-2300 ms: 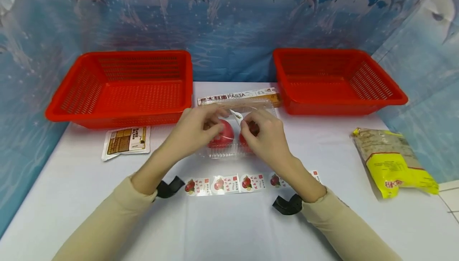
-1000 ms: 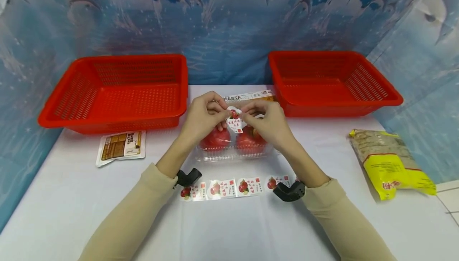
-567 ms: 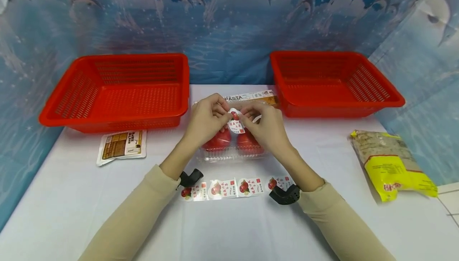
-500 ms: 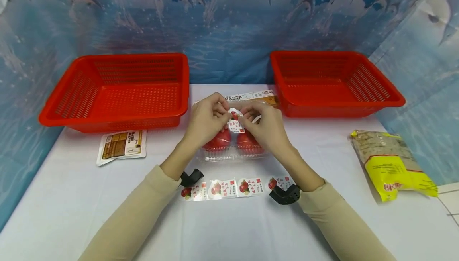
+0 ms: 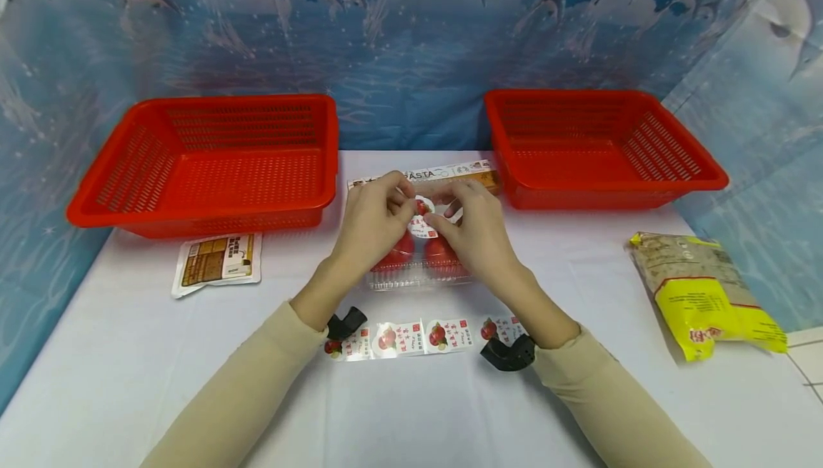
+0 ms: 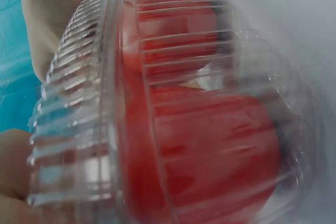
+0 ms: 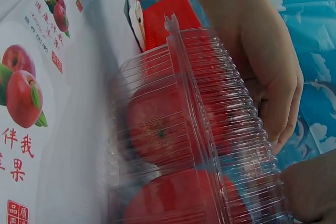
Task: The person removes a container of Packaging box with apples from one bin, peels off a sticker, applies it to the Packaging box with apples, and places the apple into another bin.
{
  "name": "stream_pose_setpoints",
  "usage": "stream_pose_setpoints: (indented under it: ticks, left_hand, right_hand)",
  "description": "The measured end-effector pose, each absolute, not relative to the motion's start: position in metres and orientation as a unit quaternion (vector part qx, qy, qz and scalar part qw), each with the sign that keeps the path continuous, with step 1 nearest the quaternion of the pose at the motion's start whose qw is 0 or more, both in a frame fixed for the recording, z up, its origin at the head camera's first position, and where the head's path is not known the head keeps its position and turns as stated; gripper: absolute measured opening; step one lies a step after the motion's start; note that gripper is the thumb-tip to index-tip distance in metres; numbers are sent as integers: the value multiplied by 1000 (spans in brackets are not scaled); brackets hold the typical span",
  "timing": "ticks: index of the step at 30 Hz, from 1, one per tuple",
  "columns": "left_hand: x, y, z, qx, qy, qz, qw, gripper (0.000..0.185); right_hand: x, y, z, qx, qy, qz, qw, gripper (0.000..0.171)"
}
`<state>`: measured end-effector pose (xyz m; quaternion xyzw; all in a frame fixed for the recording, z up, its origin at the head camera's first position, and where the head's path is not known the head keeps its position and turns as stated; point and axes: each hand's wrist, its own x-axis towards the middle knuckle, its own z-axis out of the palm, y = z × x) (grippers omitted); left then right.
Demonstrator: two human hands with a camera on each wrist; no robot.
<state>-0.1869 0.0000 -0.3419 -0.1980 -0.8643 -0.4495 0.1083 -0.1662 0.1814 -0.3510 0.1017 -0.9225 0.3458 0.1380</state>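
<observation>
A clear plastic clamshell box with red apples inside sits in front of me. Over its lid is a white sticker with a printed apple picture and red lettering. My left hand pinches the sticker's left edge with thumb and curled fingers. On the opposite edge, my right hand does the same. The right wrist view shows the ribbed box side and an apple behind it. In the left wrist view, two apples, the nearer one larger, show through the plastic.
A strip of apple stickers lies nearer me. Behind the box is a pasta packet. Red baskets stand at back left and back right. A brown-white pouch lies left, a yellow bag right.
The sticker, edge-on and folded at first, has been turned face up and spread between both hands. It has come down close over the box lid, and both hands have sunk slightly with it.
</observation>
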Motion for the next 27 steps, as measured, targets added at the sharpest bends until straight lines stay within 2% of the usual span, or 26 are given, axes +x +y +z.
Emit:
stream_pose_setpoints:
  ticks: [7,13,21,27]
  left_hand:
    - [-190,-3,-345,-196,-873,-412,174,10]
    - [-196,-10,-347,-190,-868,-433,151,12]
    - [-195,-12,-347,-190,-894,-395,90,36]
    - [-197,-10,-352,-176,-896,-395,104,28]
  right_hand:
    - [-164,181,-353,107,-919,348,150,37]
    - [-164,182,-351,135,-918,347,138,24]
    - [-164,197,-338,184,-930,315,40,41]
    - [-167,209,-336,182,-924,334,17,33]
